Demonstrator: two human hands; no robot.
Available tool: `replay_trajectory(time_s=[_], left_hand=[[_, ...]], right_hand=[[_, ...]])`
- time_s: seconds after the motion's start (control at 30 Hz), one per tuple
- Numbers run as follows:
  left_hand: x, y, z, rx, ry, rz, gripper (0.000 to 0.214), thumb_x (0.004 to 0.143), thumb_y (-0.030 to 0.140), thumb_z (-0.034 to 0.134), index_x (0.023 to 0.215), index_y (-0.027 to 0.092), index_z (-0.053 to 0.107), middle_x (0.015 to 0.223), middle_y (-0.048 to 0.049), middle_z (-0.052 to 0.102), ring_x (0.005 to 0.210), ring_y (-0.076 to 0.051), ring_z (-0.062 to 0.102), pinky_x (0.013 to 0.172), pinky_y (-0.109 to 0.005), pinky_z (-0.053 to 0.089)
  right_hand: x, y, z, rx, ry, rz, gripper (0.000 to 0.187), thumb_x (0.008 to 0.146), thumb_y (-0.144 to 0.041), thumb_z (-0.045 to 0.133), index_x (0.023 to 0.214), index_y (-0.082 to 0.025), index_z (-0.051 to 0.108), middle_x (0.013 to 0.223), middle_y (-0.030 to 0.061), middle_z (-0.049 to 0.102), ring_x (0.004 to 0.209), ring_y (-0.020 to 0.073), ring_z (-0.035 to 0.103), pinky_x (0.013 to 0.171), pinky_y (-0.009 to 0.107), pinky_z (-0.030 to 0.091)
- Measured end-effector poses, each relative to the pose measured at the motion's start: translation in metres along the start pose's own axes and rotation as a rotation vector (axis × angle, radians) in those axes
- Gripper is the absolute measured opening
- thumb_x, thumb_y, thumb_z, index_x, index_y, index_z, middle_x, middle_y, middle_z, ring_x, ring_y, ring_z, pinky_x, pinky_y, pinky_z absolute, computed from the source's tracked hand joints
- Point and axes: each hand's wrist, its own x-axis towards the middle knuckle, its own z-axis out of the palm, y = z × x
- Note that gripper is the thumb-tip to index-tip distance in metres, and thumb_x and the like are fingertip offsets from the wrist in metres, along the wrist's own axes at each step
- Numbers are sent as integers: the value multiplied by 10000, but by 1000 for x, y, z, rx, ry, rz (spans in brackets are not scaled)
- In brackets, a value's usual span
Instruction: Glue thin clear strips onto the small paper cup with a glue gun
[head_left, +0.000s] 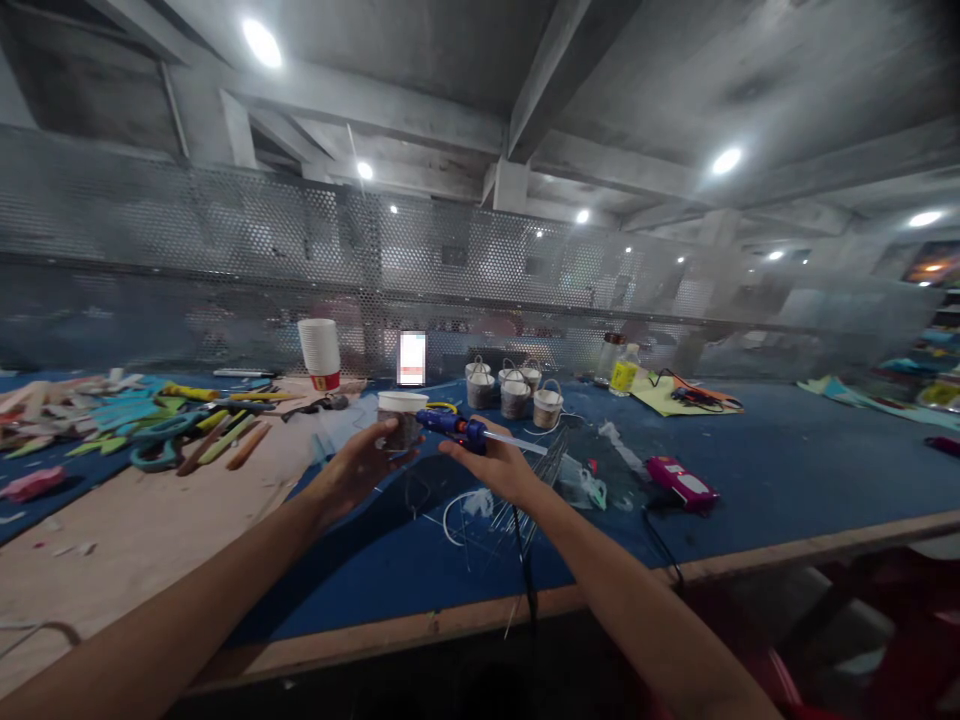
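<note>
My left hand (365, 456) is closed round a small paper cup (403, 402) with a white rim and a dark, rough-looking side. In my right hand (499, 458) is a blue glue gun (452, 427), a clear glue stick (517, 440) poking out of its back end. The gun's nozzle points left and meets or nearly meets the cup's side; I cannot tell which. Just beyond my hands stand several small wrapped cups with looped handles (514, 396). Thin wires (525, 500) lie loose on the blue tabletop under my right hand.
A stack of paper cups (320, 355) stands at the back left. Teal scissors (166, 440), markers and coloured scraps crowd the left side. A yellow-labelled bottle (623, 371) is at the back, with a magenta device (682, 484) to the right. A cord hangs over the front edge.
</note>
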Motion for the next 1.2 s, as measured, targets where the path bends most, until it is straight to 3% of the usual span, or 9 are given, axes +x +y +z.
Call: replay_trajectory(time_s=[0.2,0.47,0.67,0.93,1.2], left_hand=[[-2,1,2,6,5,-7,247,838,315,805,1054,197,787,1018,-84,846,1036,-302,767,1015,-454,557],[-3,3,3,2,5,-15,243,842,313,809,1062,211,801,1026,-115,842,1056,-325,768,1018,-455,556],[-3,3,3,-16,4,-42,265,878,274,777,1126,181,786,1069,-92,843,1028,-286,782,994,-414,583],[0,2,-3,-18,-26,-39,282,867,314,805,1128,206,793,1102,-93,840,1052,-288,780,1018,-427,566],[-3,5,1,-12,-17,-44,306,869,344,782,1135,192,788,1079,-101,837,1082,-337,757,1013,-472,553]], right_hand=[[1,1,0,11,5,1,402,858,-497,831,1092,-183,740,897,50,690,935,239,642,798,370,572],[0,-3,-2,18,7,11,353,860,-478,832,994,-166,735,887,66,696,935,253,650,857,416,575],[1,-2,-3,19,4,5,320,857,-486,829,851,-194,696,847,41,674,927,239,647,837,388,571],[0,-1,-2,5,4,17,368,853,-527,817,970,-186,745,879,48,694,957,245,654,765,342,564],[1,-1,-2,19,4,20,356,846,-517,826,952,-187,741,920,54,712,978,242,662,798,345,569]])
